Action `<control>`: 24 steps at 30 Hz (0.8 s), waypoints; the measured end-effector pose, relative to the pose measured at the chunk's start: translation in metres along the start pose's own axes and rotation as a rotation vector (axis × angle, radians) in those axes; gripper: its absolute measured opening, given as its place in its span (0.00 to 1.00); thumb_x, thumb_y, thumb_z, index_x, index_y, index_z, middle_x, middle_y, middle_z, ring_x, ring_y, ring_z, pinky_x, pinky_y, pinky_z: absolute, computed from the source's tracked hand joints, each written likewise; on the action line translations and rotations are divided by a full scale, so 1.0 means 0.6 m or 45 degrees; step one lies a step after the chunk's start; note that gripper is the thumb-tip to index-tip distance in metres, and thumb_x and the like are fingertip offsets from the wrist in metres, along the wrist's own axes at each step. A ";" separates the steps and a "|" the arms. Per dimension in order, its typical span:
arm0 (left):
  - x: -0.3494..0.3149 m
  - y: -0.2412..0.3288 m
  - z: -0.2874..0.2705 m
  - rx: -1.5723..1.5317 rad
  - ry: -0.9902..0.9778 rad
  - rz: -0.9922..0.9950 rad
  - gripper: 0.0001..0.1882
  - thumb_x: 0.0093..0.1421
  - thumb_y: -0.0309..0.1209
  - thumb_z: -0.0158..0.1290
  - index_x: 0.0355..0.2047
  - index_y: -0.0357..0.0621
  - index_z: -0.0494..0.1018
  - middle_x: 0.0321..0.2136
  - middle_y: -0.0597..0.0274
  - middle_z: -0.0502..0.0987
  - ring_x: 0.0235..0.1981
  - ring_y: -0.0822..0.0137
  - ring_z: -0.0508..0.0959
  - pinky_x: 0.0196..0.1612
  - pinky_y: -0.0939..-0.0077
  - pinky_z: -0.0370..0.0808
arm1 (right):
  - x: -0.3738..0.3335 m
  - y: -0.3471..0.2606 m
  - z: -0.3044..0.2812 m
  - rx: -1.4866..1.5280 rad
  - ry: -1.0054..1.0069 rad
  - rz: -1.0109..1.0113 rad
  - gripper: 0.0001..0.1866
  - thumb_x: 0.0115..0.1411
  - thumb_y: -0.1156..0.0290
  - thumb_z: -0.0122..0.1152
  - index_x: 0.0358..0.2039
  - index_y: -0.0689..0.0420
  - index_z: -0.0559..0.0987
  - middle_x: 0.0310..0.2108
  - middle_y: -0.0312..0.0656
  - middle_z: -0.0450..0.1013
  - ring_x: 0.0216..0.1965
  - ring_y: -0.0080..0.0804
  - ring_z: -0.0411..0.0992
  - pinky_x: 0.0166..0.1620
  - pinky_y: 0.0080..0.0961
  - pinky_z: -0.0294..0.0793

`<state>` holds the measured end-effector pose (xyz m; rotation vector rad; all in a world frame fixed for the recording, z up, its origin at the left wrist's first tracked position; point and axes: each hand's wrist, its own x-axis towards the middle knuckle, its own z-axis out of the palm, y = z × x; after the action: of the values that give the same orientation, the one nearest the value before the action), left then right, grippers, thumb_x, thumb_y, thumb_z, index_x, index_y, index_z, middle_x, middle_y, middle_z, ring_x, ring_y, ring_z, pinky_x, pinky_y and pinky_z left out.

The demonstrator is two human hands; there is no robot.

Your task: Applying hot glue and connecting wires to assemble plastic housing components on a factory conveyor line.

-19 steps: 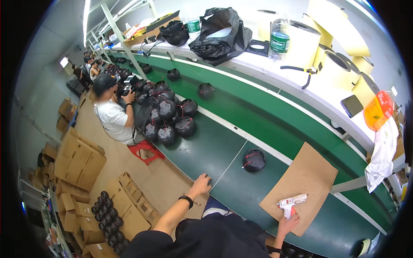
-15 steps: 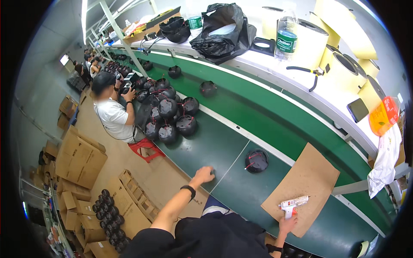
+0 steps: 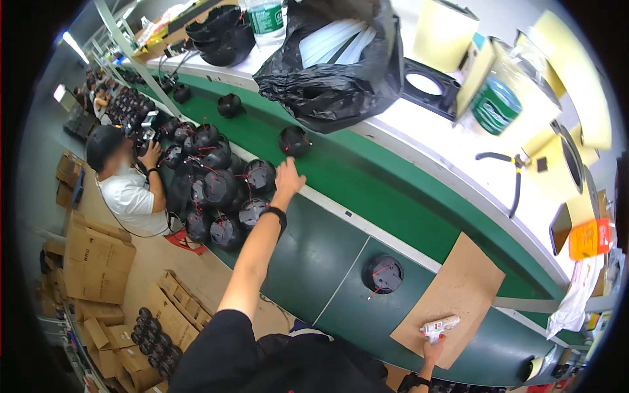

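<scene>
My left hand (image 3: pixel 288 178) is stretched out over the pale rail beside the green belt, empty, its fingers apart. Just beyond its fingertips sits a round black housing (image 3: pixel 295 141) with a thin red wire; I cannot tell whether they touch. Low on the right, my right hand (image 3: pixel 432 350) is wrapped around the grip of a white glue gun (image 3: pixel 440 325), held over a sheet of brown cardboard (image 3: pixel 452 288). Another black housing (image 3: pixel 383 274), its red wire trailing, rests on the dark green worktop (image 3: pixel 314 242) between my arms.
Many black housings are piled (image 3: pixel 219 187) left of my hand, next to a seated co-worker (image 3: pixel 128 183). A white shelf holds a black plastic bag (image 3: pixel 327 85), a bottle (image 3: pixel 496 105), pliers (image 3: pixel 514 170) and a phone (image 3: pixel 560 228). Cardboard boxes (image 3: pixel 98 262) stand on the floor.
My left hand has moved up and away from me, from the worktop's near edge to the housing on the belt. The view has shifted; the right hand still grips the glue gun.
</scene>
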<state>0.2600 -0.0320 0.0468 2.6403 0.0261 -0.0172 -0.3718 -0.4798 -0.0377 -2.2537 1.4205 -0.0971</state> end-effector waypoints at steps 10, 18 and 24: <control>0.276 -0.336 0.011 0.255 0.483 0.075 0.65 0.37 0.46 0.74 0.69 0.43 0.47 0.64 0.30 0.55 0.66 0.38 0.59 0.65 0.52 0.63 | -0.121 -0.108 -0.029 0.527 -0.193 0.403 0.18 0.49 0.75 0.61 0.42 0.64 0.74 0.27 0.39 0.73 0.29 0.31 0.73 0.34 0.26 0.72; 0.302 -0.088 0.143 -0.408 -0.303 0.080 0.58 0.63 0.41 0.59 0.67 0.22 0.25 0.59 0.23 0.60 0.59 0.35 0.65 0.62 0.48 0.66 | -0.285 -0.130 -0.089 0.372 0.193 0.155 0.15 0.50 0.73 0.63 0.39 0.65 0.76 0.23 0.44 0.72 0.26 0.29 0.69 0.33 0.30 0.71; 0.291 -0.049 0.163 0.145 -0.189 -0.197 0.69 0.36 0.58 0.72 0.69 0.41 0.45 0.60 0.27 0.61 0.61 0.35 0.66 0.62 0.40 0.64 | -0.303 -0.113 -0.090 0.296 0.052 0.176 0.23 0.51 0.71 0.65 0.48 0.63 0.78 0.34 0.54 0.79 0.37 0.43 0.80 0.42 0.34 0.76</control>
<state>0.4333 -0.0508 -0.0561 2.7369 0.1836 -0.2740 -0.4154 -0.3169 0.0728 -1.9713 1.4988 -0.2505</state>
